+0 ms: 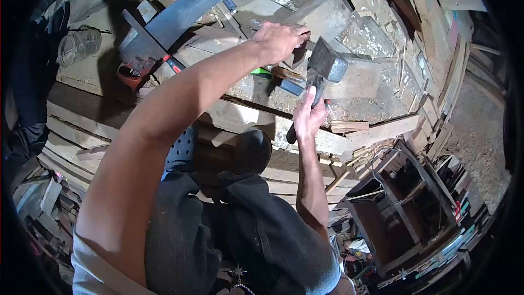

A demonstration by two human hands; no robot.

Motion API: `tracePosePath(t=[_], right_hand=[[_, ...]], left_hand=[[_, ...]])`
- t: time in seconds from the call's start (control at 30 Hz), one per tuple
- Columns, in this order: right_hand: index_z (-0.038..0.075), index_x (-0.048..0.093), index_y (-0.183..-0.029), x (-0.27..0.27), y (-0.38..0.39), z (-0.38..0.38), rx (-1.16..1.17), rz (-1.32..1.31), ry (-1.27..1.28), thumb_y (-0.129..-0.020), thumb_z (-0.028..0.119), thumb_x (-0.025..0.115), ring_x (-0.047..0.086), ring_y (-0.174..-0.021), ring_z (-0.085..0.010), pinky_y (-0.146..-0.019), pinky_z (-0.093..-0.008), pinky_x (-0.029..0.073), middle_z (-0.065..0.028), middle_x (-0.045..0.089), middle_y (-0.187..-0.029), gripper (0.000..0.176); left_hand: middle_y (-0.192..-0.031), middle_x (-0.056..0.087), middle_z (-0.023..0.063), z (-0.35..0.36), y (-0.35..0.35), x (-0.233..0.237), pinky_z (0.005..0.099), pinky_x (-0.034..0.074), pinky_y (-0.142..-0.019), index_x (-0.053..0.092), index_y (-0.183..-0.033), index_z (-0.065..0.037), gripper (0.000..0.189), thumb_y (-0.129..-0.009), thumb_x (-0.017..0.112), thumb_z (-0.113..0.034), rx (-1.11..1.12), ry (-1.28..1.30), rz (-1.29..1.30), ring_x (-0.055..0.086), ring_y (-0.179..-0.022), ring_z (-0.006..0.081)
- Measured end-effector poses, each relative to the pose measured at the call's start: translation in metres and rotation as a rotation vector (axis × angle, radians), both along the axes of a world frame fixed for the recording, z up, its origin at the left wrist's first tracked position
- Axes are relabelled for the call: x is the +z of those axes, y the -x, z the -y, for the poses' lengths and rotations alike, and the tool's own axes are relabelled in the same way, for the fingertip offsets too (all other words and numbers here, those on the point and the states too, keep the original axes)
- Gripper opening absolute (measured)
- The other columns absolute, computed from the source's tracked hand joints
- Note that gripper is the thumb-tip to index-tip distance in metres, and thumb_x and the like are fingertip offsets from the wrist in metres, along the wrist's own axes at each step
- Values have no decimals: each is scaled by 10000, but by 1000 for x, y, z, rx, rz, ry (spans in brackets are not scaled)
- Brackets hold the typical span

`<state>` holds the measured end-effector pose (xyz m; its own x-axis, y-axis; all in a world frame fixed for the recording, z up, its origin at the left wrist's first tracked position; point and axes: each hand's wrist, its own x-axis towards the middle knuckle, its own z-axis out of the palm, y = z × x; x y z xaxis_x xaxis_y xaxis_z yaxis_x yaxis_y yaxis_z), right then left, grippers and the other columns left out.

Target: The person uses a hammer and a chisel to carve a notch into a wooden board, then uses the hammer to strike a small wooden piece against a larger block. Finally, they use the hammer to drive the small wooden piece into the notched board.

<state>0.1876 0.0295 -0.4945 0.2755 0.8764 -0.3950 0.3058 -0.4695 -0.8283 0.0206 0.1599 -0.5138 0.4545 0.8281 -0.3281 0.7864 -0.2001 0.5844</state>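
My right hand (310, 113) is wrapped around the dark handle of a hammer (328, 61), with the thumb along the handle. The heavy metal hammer head is raised over the workbench, in front of a wooden block (355, 78). Up and left of it, my left hand (278, 42) has its fingers curled down beside the hammer head. What it grips is hidden. Just below the left hand lie a brown piece that looks like a wooden handle (287, 74), a bright green handle (262, 72) and a blue block-shaped item (292, 87).
A large saw blade (204, 4) lies across the bench at upper left, near a red tool (135, 71) and a red-and-black handle (173, 64). A clear jar (79, 48) stands at far left. Wood offcuts and shavings surround the hands. An open wooden crate (406, 207) is at lower right.
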Motion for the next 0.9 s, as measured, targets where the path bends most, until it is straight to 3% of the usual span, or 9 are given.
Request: tracePosePath(t=[0.23, 0.5, 0.6, 0.7, 0.77, 0.83, 0.87, 0.9], right_hand=[[83, 503, -792, -1, 0, 1, 6, 4, 5, -981, 323, 479, 325, -401, -22, -355, -218, 239, 66, 366, -513, 306], [81, 509, -773, 10, -3, -8, 115, 202, -38, -975, 344, 486, 357, -405, -23, -354, -223, 257, 62, 380, -494, 333], [92, 479, -764, 18, 0, -11, 57, 36, 38, -982, 359, 460, 347, -397, -26, -348, -228, 243, 67, 372, -493, 346], [90, 473, -765, 12, -2, -10, 64, 145, -71, -983, 348, 463, 331, -397, -22, -348, -224, 235, 78, 357, -494, 337], [82, 487, -783, 13, -2, -10, 34, 35, -112, -981, 333, 474, 328, -400, -18, -351, -224, 234, 80, 354, -494, 320], [68, 517, -803, 16, -2, -11, 66, 114, -166, -980, 300, 484, 342, -409, -16, -357, -225, 234, 75, 375, -503, 293], [45, 543, -813, 18, 0, -14, 114, 222, -178, -977, 302, 486, 362, -420, -27, -370, -233, 256, 58, 401, -511, 310], [17, 561, -826, 21, 3, -14, 124, 332, -113, -973, 322, 485, 376, -439, -42, -394, -246, 289, 44, 415, -515, 347]], left_hand=[[-1445, 377, -92, 3, 3, 4, 410, 528, -838, 596, -1212, -160, 396, -842, 495, -58, -7, -44, 13, 628, -1025, 244], [-1437, 389, -92, -1, 0, 3, 414, 542, -809, 606, -1190, -154, 385, -841, 473, -59, -40, 30, -60, 648, -984, 250], [-1417, 419, -77, 1, 2, 2, 404, 555, -789, 618, -1179, -152, 389, -841, 452, -55, -16, -60, 29, 655, -969, 253], [-1408, 432, -72, 2, 1, -2, 402, 553, -799, 603, -1211, -173, 413, -844, 448, -68, 4, -107, 5, 653, -973, 252], [-1400, 442, -66, 0, -2, -1, 403, 545, -822, 570, -1257, -213, 445, -848, 449, -85, -86, 39, -134, 645, -996, 250], [-1069, 678, 57, 3, -2, -1, 382, 514, -825, 682, -1077, -142, 332, -803, 504, -87, 64, -21, 3, 657, -968, 214], [-1192, 628, 30, -2, -3, 0, 389, 519, -836, 678, -1087, -153, 331, -821, 492, -87, -14, 27, -116, 662, -955, 215], [-1192, 628, 30, -1, -1, -1, 389, 519, -836, 678, -1087, -153, 331, -821, 492, -87, -13, 25, -117, 662, -955, 215]])
